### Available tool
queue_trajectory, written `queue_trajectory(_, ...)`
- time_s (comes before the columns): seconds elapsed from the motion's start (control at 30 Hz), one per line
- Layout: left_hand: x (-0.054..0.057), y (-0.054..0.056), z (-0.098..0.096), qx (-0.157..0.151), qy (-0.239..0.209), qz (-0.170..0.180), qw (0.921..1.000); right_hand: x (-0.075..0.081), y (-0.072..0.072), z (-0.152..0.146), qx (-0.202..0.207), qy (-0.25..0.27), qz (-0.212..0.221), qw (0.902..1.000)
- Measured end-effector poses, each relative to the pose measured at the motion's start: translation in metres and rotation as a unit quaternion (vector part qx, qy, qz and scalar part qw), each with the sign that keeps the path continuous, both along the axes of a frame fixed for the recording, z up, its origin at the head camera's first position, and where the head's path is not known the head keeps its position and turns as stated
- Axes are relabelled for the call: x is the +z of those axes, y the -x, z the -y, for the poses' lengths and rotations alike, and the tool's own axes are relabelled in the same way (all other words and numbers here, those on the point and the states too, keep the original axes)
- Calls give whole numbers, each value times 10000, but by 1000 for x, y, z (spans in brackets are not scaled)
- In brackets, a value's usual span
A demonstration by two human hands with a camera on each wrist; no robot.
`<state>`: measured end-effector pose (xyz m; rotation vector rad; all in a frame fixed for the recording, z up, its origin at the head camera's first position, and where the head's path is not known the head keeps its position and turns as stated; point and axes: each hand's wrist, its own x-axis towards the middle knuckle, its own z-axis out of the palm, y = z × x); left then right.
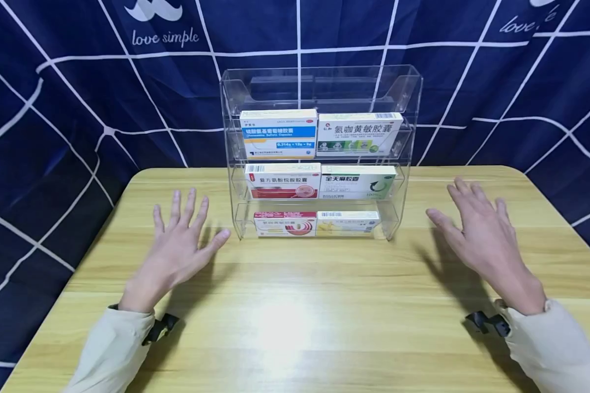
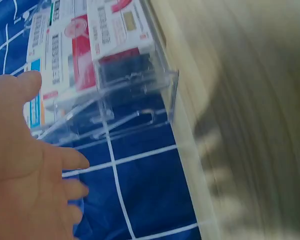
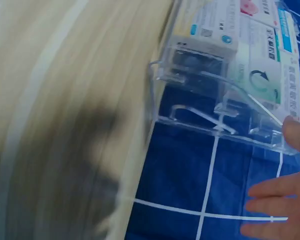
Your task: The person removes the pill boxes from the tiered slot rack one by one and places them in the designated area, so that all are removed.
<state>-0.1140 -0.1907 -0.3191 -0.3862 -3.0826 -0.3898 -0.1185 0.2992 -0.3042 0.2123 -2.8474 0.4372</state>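
Observation:
A clear tiered rack (image 1: 319, 87) stands at the back of the table with medicine boxes in pairs on three tiers. Its upper pair is a blue-and-white box (image 1: 279, 134) and a white box with a green strip (image 1: 359, 135). Below them sit a red-and-white box (image 1: 282, 182) and a white-and-green box (image 1: 358, 183). The lowest pair is a red-topped box (image 1: 285, 224) and a pale yellow box (image 1: 347, 224). My left hand (image 1: 177, 245) is held over the table left of the rack, fingers spread, holding nothing. To the right, my right hand (image 1: 482, 237) is likewise empty, fingers extended.
The wooden table (image 1: 201, 349) reaches from the rack toward me, with a bright glare spot at its front middle. Behind and beside it hangs a dark blue curtain (image 1: 177, 98) with white grid lines. A dark wrist device (image 1: 159, 328) sits at my left cuff.

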Motion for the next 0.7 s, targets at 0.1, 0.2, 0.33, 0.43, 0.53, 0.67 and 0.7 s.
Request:
queue_trajectory(0.1, -1, -3, -7, -382, -43, 97, 9992, 0, -2, 8, 247, 208, -542, 9980)
queue_trajectory(0.2, -2, -7, -15, -682, -91, 140, 9975, -1, -4, 17, 567, 225, -1091, 9922)
queue_trajectory(0.33, 0, -12, -24, -910, -92, 56, 9958, 1, -4, 27, 907, 226, -1519, 9840)
queue_trajectory(0.43, 1, -15, -29, -1016, -101, -64, 9948, 1, -3, 32, 1108, 323, -1759, 9776)
queue_trajectory(0.53, -1, -18, -33, -1216, -91, -125, 9925, -1, -2, 37, 1379, 445, -2003, 9690)
queue_trajectory(0.67, -5, -21, -38, -1411, -31, -140, 9899, -5, -1, 44, 1714, 507, -2077, 9617)
queue_trajectory(0.7, -6, -21, -39, -1415, -7, -149, 9898, -6, 0, 46, 1771, 508, -2061, 9610)
